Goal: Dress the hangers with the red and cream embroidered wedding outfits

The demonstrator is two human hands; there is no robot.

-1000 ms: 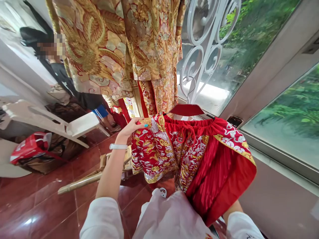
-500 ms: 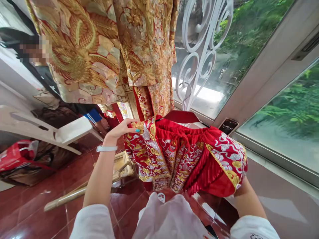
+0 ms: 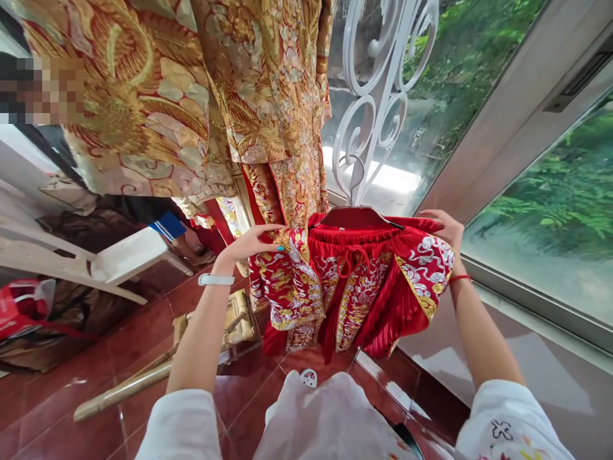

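A red embroidered jacket (image 3: 299,287) with gold and silver patterns hangs open on a hanger (image 3: 353,182) over a red pleated skirt (image 3: 361,287) with a tied drawstring at its waist. At the jacket's left shoulder, my left hand (image 3: 249,244) pinches the cloth between thumb and fingers. My right hand (image 3: 449,231) is at the jacket's right shoulder, fingers closed on the red fabric edge; its thumb is hidden behind the cloth. The hanger's hook shows in front of the white scrollwork.
Large gold embroidered garments (image 3: 138,108) hang on the left. White metal scrollwork (image 3: 371,115) stands before the windows. Below left are a bamboo piece of furniture (image 3: 234,319) and a white chair (image 3: 129,255). A person in dark clothes is at the far left.
My right hand has come out from behind the jacket's right side and moved up to the shoulder edge. The jacket's right front has drawn in, and the hanger shows more. The phone is no longer visible.
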